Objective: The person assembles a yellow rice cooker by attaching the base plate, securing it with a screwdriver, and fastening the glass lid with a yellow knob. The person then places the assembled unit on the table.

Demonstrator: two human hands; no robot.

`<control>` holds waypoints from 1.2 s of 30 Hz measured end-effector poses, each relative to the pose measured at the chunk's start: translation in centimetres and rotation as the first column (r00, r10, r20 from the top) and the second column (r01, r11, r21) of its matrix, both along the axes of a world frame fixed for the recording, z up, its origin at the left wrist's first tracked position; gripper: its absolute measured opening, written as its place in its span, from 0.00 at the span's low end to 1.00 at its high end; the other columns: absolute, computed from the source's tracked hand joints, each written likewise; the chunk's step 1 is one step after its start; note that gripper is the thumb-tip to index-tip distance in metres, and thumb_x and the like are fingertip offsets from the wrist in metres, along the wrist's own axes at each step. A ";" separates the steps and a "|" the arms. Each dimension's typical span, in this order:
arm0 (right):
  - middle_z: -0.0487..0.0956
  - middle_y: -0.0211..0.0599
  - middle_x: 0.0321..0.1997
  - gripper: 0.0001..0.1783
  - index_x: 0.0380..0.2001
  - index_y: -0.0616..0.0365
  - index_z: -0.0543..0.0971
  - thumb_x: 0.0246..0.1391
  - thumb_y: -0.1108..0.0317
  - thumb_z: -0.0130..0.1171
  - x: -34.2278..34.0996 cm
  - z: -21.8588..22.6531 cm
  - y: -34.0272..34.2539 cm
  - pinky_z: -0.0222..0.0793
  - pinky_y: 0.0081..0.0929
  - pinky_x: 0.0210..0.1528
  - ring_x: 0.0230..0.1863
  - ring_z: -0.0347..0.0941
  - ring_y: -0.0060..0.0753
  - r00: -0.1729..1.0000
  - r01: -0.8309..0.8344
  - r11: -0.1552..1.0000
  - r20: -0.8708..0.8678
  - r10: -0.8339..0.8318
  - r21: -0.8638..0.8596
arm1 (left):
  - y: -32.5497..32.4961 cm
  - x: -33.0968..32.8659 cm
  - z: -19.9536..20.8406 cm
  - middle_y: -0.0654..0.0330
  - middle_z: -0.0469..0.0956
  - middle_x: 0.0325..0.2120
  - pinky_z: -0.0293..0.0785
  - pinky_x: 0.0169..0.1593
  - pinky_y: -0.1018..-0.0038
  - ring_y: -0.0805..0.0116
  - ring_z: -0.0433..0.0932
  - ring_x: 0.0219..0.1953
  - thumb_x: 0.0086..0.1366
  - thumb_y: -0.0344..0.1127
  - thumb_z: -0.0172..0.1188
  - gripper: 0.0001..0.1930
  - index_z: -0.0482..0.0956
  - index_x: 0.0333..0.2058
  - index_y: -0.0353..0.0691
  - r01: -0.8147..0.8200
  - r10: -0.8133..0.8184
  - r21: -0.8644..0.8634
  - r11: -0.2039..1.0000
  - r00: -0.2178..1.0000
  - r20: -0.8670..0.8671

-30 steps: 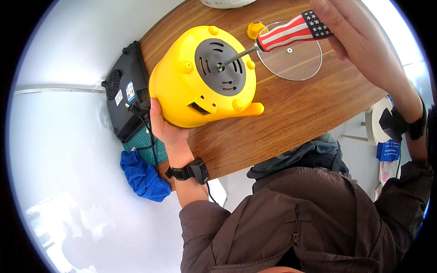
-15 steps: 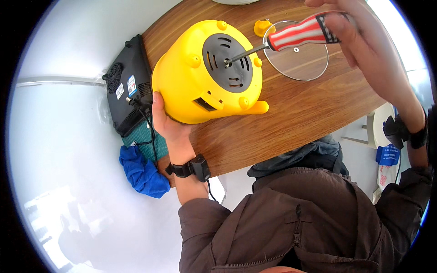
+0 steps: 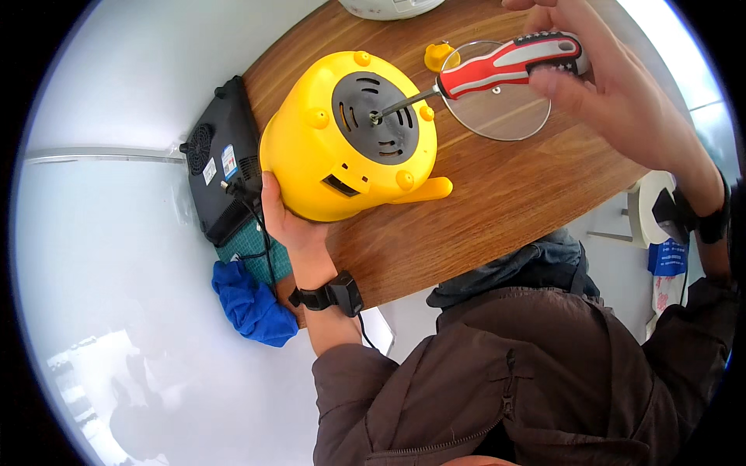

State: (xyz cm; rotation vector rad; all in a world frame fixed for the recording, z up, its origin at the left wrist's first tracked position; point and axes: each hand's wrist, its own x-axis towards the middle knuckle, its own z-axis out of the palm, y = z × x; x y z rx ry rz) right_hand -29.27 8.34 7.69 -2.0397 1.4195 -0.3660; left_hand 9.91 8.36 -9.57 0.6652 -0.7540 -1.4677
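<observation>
A yellow electric cooking pot (image 3: 291, 163) is tipped so its underside shows, with a dark slotted round plate (image 3: 353, 97), several small yellow feet and a black socket. My left hand (image 3: 291, 225) supports it from the lower left, thumb along its side and the other fingers hidden behind it. In the plate's central hole rests the tip of a screwdriver (image 3: 489, 70) with a red, grey and black handle. Around the handle's rear end is my right hand (image 3: 614, 101), thumb against it and grip loose, some fingers raised at the top edge.
On the wooden table (image 3: 412, 241) lie a round glass lid (image 3: 505, 120) and a small yellow part (image 3: 440, 56). A black appliance (image 3: 221, 167) with a cable, a green mat (image 3: 252, 241) and a blue cloth (image 3: 252, 303) are at left. A white appliance (image 3: 388, 8) stands far back.
The screwdriver handle has turned about its axis, its tip still in the central hole. My right thumb has shifted on the handle. The whole view has shifted slightly.
</observation>
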 end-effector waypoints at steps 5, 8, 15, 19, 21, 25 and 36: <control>0.78 0.34 0.44 0.25 0.56 0.63 0.66 0.68 0.56 0.60 0.7 0.4 0.8 0.74 0.23 0.39 0.37 0.75 0.23 0.996 -0.090 0.980 0.012 0.094 -0.178 | 0.0 0.1 -0.1 0.51 0.73 0.64 0.70 0.67 0.56 0.53 0.75 0.64 0.79 0.51 0.41 0.28 0.68 0.67 0.36 0.067 -0.068 -0.039 0.997 0.996 -0.050; 0.78 0.36 0.44 0.26 0.57 0.62 0.67 0.66 0.58 0.64 0.0 0.0 0.4 0.75 0.24 0.42 0.39 0.76 0.24 0.999 -0.011 0.992 0.043 0.017 -0.124 | -0.1 -0.7 0.4 0.51 0.74 0.64 0.71 0.67 0.57 0.53 0.75 0.63 0.79 0.51 0.41 0.28 0.68 0.67 0.36 0.045 -0.045 -0.025 0.999 0.999 -0.026; 0.80 0.35 0.42 0.23 0.54 0.57 0.75 0.68 0.49 0.59 -0.3 -2.9 -0.7 0.72 0.17 0.37 0.36 0.75 0.19 0.998 0.034 0.984 -0.044 -0.042 -0.175 | 0.1 -0.4 0.3 0.50 0.74 0.63 0.72 0.66 0.58 0.54 0.75 0.63 0.79 0.51 0.41 0.28 0.69 0.66 0.36 0.048 -0.048 -0.040 0.998 0.999 -0.012; 0.77 0.37 0.49 0.25 0.55 0.56 0.75 0.61 0.55 0.67 -0.8 -4.7 -0.2 0.74 0.23 0.44 0.42 0.75 0.26 0.947 0.095 0.995 0.308 -0.094 0.013 | 0.1 -0.5 0.3 0.50 0.74 0.63 0.71 0.66 0.58 0.54 0.76 0.63 0.79 0.51 0.41 0.28 0.69 0.66 0.36 0.053 -0.055 -0.038 0.998 0.998 -0.035; 0.77 0.37 0.49 0.23 0.55 0.56 0.76 0.62 0.56 0.66 -0.4 -4.2 0.1 0.74 0.23 0.40 0.39 0.75 0.25 0.990 -0.131 0.856 -0.017 0.141 -0.501 | 0.1 -0.5 0.3 0.50 0.75 0.63 0.71 0.66 0.58 0.54 0.76 0.63 0.79 0.51 0.41 0.29 0.69 0.66 0.36 0.056 -0.057 -0.031 0.998 0.997 -0.045; 0.79 0.34 0.46 0.20 0.52 0.58 0.77 0.67 0.54 0.61 -1.3 -3.9 -1.3 0.71 0.18 0.26 0.29 0.72 0.17 0.808 -0.587 0.479 -0.441 0.391 -0.653 | 0.3 -0.1 0.2 0.50 0.75 0.63 0.71 0.67 0.58 0.54 0.76 0.63 0.79 0.51 0.41 0.28 0.68 0.66 0.36 0.087 -0.089 -0.058 0.995 0.996 -0.032; 0.81 0.34 0.40 0.23 0.51 0.59 0.77 0.60 0.55 0.67 1.8 -2.6 1.6 0.71 0.18 0.30 0.34 0.77 0.21 0.990 0.096 0.963 0.121 -0.067 -0.252 | 0.2 -0.3 0.1 0.51 0.76 0.62 0.72 0.65 0.59 0.55 0.77 0.62 0.79 0.51 0.41 0.28 0.69 0.66 0.35 0.118 -0.121 -0.074 0.990 0.992 -0.046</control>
